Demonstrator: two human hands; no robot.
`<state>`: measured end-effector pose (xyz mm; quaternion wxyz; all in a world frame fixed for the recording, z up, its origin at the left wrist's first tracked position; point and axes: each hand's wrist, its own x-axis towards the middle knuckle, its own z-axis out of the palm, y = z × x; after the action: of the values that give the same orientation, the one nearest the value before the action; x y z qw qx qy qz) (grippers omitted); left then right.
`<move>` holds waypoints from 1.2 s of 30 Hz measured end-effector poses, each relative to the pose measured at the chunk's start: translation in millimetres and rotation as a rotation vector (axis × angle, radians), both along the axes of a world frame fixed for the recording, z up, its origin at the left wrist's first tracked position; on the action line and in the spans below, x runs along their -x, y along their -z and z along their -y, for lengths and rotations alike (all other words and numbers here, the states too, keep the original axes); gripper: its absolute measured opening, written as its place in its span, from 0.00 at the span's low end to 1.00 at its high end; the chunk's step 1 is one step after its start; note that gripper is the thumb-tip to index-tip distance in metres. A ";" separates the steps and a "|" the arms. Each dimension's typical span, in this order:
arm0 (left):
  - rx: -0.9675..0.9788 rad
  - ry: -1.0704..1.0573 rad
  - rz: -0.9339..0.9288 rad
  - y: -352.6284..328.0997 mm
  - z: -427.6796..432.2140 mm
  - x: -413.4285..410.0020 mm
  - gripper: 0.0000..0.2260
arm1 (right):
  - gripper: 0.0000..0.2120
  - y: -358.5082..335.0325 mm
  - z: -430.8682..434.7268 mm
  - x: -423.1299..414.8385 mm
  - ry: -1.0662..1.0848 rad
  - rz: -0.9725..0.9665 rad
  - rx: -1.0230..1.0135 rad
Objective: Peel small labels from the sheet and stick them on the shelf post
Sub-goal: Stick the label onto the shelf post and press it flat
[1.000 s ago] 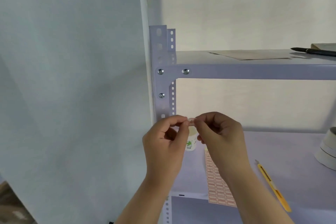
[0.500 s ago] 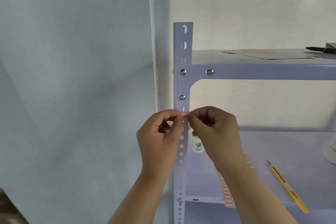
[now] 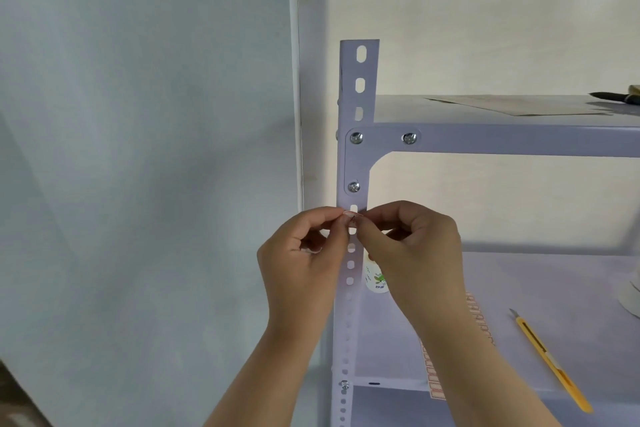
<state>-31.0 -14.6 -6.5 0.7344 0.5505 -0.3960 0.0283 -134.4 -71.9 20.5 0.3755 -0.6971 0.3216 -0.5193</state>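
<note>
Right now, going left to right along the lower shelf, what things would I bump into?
small white bottle → label sheet → yellow utility knife → white roll, cut off at the right edge.

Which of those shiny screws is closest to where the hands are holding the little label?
The single screw low on the corner bracket, directly above the label; two sit higher, one far below.

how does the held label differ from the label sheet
The label is a single piece, pinched by the left hand and right hand at the shelf post. The label sheet carries many rows and lies on the lower shelf. Both show red print.
</note>
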 end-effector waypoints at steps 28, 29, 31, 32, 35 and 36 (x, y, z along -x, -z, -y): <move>0.021 -0.124 0.179 3.4 3.0 -1.4 0.04 | 0.08 3.2 -4.6 -7.2 0.132 -0.070 0.118; 0.022 -0.128 0.183 2.9 3.3 -1.2 0.04 | 0.08 3.0 -4.5 -7.2 0.134 -0.073 0.122; 0.022 -0.130 0.181 1.7 4.1 -1.2 0.04 | 0.07 3.0 -3.8 -7.3 0.133 -0.071 0.125; 0.021 -0.133 0.182 1.2 4.5 -1.2 0.04 | 0.06 3.2 -3.3 -7.3 0.132 -0.071 0.119; 0.022 -0.147 0.192 0.8 4.9 -1.5 0.03 | 0.03 3.7 -1.6 -7.3 0.120 -0.061 0.103; 0.022 -0.150 0.195 0.6 5.0 -1.7 0.03 | 0.03 3.7 -1.0 -7.4 0.115 -0.055 0.103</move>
<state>-29.3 -19.6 -7.2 0.6943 0.5649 -0.4230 0.1411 -127.1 -70.9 16.8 0.2997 -0.7099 0.3442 -0.5365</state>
